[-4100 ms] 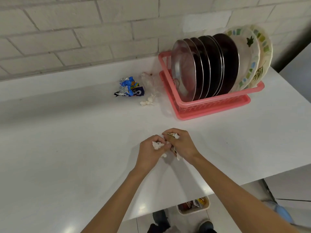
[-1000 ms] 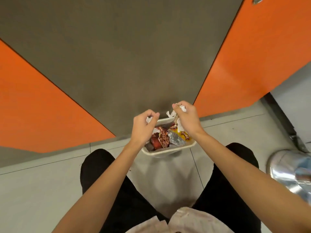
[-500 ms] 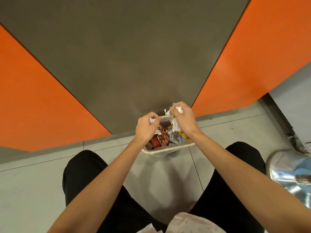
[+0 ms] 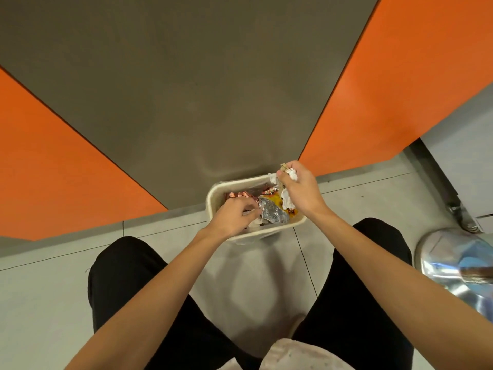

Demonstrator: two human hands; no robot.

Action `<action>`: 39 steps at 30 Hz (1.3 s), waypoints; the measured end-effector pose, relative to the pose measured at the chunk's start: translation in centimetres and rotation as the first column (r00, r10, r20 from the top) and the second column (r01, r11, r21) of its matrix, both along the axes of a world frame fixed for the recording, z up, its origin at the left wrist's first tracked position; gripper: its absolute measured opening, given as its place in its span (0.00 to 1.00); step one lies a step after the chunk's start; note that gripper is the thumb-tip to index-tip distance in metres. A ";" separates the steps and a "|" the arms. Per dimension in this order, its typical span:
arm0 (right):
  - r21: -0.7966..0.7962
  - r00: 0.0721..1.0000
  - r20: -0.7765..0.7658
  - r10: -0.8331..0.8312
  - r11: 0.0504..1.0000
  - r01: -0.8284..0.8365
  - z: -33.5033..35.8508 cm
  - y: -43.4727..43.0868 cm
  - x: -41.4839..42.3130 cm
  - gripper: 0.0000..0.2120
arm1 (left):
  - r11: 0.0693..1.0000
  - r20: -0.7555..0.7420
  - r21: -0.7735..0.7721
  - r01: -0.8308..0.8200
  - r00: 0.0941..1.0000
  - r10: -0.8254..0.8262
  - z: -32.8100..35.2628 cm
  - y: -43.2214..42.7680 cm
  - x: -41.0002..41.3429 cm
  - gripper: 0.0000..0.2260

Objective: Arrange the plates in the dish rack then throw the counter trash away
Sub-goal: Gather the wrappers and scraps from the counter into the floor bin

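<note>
**Crumpled trash held over a small bin on the floor**

The crumpled white paper trash (image 4: 289,182) sits bunched in the right hand (image 4: 296,189), which is closed around it above the far right corner of the bin (image 4: 213,198). White scraps stick out above the fingers and hang below the palm, so the wad's long axis runs roughly up and down, its lower end pointing into the bin. A tan scrap pokes out at the top of the fist.

The left hand (image 4: 234,214) is low over the near left part of the bin, palm down, fingers curled loosely and pointing toward the silver foil wrapper (image 4: 272,213); whether it grips anything I cannot tell.

The bin is a cream rectangular tub, its long axis running left to right, standing on the grey tiled floor (image 4: 48,289) against a dark grey panel (image 4: 186,89). Inside lie the foil wrapper, a reddish patterned wrapper (image 4: 238,195) and yellow-orange packaging (image 4: 276,200).

Orange panels (image 4: 53,169) flank the grey one on both sides. The person's black-clad legs (image 4: 125,289) straddle the bin, and a shiny metal container (image 4: 453,265) stands on the floor at the right.
</note>
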State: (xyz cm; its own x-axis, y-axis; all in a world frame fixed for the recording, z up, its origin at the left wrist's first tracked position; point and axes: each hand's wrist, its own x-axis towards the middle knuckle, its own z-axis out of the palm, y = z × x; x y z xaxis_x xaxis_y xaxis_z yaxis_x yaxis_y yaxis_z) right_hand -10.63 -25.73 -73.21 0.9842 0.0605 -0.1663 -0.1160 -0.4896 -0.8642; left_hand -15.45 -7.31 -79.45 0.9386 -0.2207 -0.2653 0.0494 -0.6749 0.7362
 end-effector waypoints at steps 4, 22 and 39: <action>-0.030 0.999 0.000 0.042 0.999 -0.042 -0.3 -0.3 -0.4 0.06 | 0.976 -0.022 0.125 0.179 0.984 -0.178 0.0 0.9 -1.1 0.10; -0.315 0.821 -0.208 0.532 0.758 -0.571 -2.6 5.5 -0.9 0.37 | 0.952 -0.072 0.305 0.023 0.997 -0.001 0.4 5.9 -3.7 0.59; -0.460 0.661 -0.353 0.662 0.493 -0.739 -5.9 6.3 -4.2 0.32 | 0.983 -0.023 0.180 -0.026 0.999 0.031 -0.3 6.1 -3.9 0.61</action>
